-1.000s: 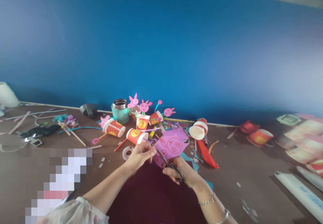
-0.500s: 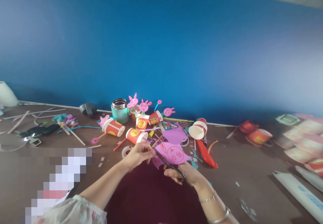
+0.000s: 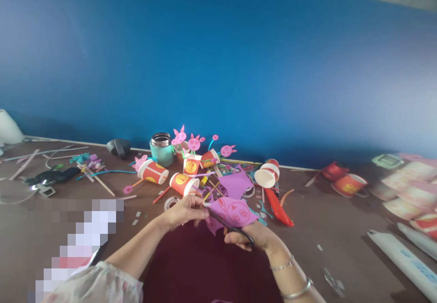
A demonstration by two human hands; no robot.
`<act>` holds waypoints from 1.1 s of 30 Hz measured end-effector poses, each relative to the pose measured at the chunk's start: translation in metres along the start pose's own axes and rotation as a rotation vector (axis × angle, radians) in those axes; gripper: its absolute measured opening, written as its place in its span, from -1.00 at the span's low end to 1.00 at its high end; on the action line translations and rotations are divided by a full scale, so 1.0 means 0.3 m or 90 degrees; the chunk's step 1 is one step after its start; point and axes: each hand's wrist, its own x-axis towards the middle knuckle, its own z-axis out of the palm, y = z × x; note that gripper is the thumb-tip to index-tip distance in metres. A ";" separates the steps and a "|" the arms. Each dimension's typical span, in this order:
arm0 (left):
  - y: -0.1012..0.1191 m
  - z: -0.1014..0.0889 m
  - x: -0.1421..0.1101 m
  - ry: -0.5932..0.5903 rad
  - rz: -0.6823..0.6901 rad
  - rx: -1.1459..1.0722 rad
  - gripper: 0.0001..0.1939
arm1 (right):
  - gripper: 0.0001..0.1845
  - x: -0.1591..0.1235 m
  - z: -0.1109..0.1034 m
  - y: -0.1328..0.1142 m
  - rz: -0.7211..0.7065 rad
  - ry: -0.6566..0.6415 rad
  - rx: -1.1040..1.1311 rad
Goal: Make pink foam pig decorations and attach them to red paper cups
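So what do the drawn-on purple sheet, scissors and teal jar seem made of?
Purple sheet: probably matte paper, thin with crisp cut edges.
Scissors: smooth black handles suggest plastic; thin, straight blades suggest metal, though too dark to confirm.
Teal jar: shiny, steel-like rim with bright reflections; the smooth body could be coated metal or plastic.

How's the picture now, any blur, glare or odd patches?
In the head view, the pale stack at far right is blurred, the wall brightens toward both sides, mosaic blocks hide part of the lower left, and the held paper looks clearer.
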 end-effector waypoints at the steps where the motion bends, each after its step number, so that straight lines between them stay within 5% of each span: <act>1: 0.003 0.000 -0.001 -0.010 -0.002 -0.005 -0.71 | -0.83 -0.002 -0.001 -0.005 0.001 -0.010 0.003; 4: 0.013 0.003 -0.006 -0.033 -0.023 0.001 -0.72 | -0.77 -0.008 -0.005 -0.023 0.006 -0.029 0.035; 9: 0.017 0.014 -0.016 -0.092 -0.070 0.080 -0.69 | -0.40 -0.013 -0.018 -0.039 -0.016 -0.059 0.051; 13: 0.002 0.038 -0.010 -0.057 -0.067 0.259 -0.57 | -0.59 -0.008 -0.034 -0.017 -0.004 -0.021 0.064; 19: -0.005 0.081 -0.003 0.119 0.021 0.516 -0.75 | -0.63 -0.002 -0.044 0.004 0.017 0.002 0.109; 24: -0.012 0.107 -0.008 0.315 0.123 0.590 -0.90 | -0.64 -0.005 -0.041 0.000 0.018 -0.012 0.111; 28: -0.019 0.114 -0.012 0.259 0.256 0.665 -0.90 | -0.61 -0.003 -0.037 0.001 0.001 0.001 0.124; 33: -0.021 0.126 -0.024 0.246 0.431 0.795 -0.84 | -0.62 0.017 0.004 -0.025 -0.072 0.154 0.111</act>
